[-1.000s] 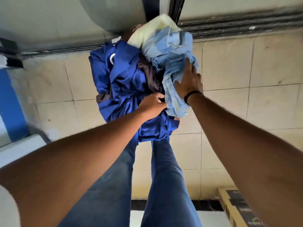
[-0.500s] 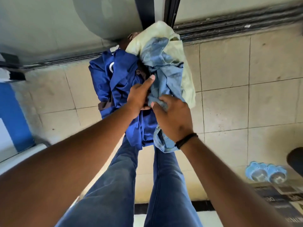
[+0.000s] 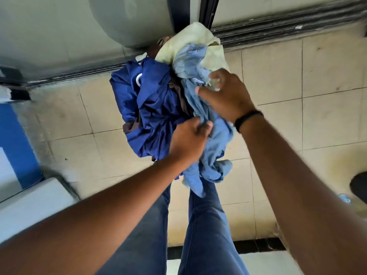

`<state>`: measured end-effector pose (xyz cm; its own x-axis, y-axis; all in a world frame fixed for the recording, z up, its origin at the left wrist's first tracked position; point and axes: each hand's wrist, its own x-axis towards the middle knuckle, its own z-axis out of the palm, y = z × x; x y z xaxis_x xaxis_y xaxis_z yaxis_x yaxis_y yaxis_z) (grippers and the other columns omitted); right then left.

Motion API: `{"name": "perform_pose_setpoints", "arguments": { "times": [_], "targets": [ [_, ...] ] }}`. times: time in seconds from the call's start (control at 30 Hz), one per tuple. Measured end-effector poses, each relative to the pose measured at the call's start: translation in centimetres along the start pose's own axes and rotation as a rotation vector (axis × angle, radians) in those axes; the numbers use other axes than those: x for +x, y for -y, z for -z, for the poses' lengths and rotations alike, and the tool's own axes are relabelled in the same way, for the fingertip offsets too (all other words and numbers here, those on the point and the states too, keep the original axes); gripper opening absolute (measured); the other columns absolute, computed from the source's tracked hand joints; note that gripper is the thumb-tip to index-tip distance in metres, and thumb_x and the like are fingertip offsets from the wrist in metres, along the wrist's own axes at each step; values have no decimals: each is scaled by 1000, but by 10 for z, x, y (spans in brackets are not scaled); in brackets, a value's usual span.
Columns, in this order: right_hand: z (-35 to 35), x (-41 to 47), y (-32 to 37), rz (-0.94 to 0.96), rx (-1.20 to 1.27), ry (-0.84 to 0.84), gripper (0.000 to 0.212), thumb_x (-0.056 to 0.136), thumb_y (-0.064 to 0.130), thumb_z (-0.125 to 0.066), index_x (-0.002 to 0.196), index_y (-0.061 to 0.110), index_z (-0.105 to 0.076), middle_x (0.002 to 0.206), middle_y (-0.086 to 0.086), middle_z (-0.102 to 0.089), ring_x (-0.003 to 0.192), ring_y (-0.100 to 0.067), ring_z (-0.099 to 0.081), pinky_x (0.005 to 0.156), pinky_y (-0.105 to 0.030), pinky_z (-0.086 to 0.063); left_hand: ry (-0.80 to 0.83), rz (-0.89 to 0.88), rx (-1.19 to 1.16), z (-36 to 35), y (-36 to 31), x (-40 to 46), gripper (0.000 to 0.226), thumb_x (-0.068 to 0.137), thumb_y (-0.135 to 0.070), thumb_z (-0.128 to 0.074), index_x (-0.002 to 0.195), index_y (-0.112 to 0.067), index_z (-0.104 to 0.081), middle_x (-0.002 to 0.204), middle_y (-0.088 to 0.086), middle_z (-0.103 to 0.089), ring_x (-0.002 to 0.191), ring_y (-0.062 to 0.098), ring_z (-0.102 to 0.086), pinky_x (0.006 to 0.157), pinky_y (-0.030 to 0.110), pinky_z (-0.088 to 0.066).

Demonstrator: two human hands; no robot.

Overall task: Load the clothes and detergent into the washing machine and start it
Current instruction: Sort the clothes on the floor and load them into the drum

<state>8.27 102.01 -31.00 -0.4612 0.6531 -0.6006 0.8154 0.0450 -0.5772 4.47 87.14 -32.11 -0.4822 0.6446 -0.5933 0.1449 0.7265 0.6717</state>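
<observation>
Bundle of clothes [image 3: 158, 108] held in the air over the tiled floor [image 3: 297, 120], in front of the person's jeans-clad legs [image 3: 198, 225]. Long axis of the bundle runs from the legs out toward the dark door track [image 3: 278, 30] at the far edge of the floor.

Pieces in the bundle, all crumpled, soft, heavily folded:
- dark blue garment [image 3: 147, 108], smooth weave with a slight sheen, a small white round mark showing near its far end; lies on the left of the bundle.
- light blue garment [image 3: 200, 108], matte, faded-looking; lies on the right, its loose end hanging down past the bundle toward the legs.
- pale yellow cloth [image 3: 210, 50], at the far end, nearest the door track.
- a strip of brown fabric between the two blues; cannot tell what it belongs to.

Left hand [image 3: 188, 141]: fingers curled and clamped on cloth at the near end of the bundle, where dark blue meets light blue.
Right hand [image 3: 224, 96]: fingers bent, pinching light blue garment near the far part of the bundle; black band on the wrist.

Versus half a second earlier: right hand has shifted farther up the bundle, left hand lower; more light blue fabric hangs loose.
</observation>
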Motion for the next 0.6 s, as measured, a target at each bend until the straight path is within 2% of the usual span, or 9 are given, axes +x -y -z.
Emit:
{"name": "perform_pose_setpoints", "arguments": {
  "times": [0.07,0.13,0.2,0.27,0.33,0.4,0.43,0.5,0.6],
  "targets": [
    [-11,29,-6,-73,-132,183,77,77,55,-72,139,19,-45,139,-9,-53,125,-30,-53,99,-36,-45,51,-118,2,0,-3,-23,42,94,-40,-52,62,-16,-38,51,-5,-42,52,18,-45,53,38,-35],
    [-32,45,-13,-194,-167,376,94,78,53,-75,151,15,-31,151,-10,-43,133,-33,-46,104,-38,-43,91,-175,-34,7,1,-37,44,95,-40,-54,62,-18,-33,50,-6,-35,48,15,-39,49,38,-32],
    [-54,53,-22,-240,-238,449,86,82,49,-73,149,11,-35,149,-15,-44,131,-35,-47,104,-40,-44,114,-181,-51,15,14,-40,44,94,-40,-56,63,-18,-35,50,-6,-34,47,12,-36,48,37,-30],
    [-69,55,-28,-205,-314,371,52,90,35,-64,131,6,-51,133,-19,-56,120,-38,-55,93,-39,-48,150,-155,-28,25,27,-34,46,96,-41,-54,62,-18,-34,48,-6,-33,46,11,-33,49,35,-27],
    [-76,52,-25,-189,-300,239,32,95,24,-54,121,6,-56,125,-20,-60,115,-39,-57,88,-37,-45,154,-97,-33,34,38,-24,48,98,-45,-47,62,-19,-31,49,-6,-31,48,12,-31,52,39,-27],
    [-74,37,-10,-163,-195,144,28,96,24,-51,116,7,-59,122,-20,-62,112,-39,-58,87,-36,-45,37,26,-148,42,43,-11,52,99,-52,-42,65,-14,-34,54,-6,-36,53,15,-37,57,46,-36],
    [-72,26,-1,-128,-136,108,26,95,25,-51,111,8,-61,117,-20,-64,108,-38,-60,86,-36,-46,-50,82,-204,46,44,-2,56,99,-58,-40,67,-12,-40,57,0,-43,57,15,-42,60,45,-40],
    [-68,-1,11,-50,-29,57,16,93,25,-53,92,12,-62,96,-15,-67,94,-37,-62,76,-36,-48,-170,166,-280,58,42,23,72,92,-72,-37,79,-4,-55,69,12,-61,65,18,-57,68,44,-50],
    [-61,-54,20,31,39,41,25,94,22,-55,70,19,-48,67,-2,-53,69,-29,-55,59,-31,-38,-176,214,-365,77,26,66,89,79,-87,-39,90,-1,-60,85,15,-69,80,28,-70,79,53,-59]
  ]
}}
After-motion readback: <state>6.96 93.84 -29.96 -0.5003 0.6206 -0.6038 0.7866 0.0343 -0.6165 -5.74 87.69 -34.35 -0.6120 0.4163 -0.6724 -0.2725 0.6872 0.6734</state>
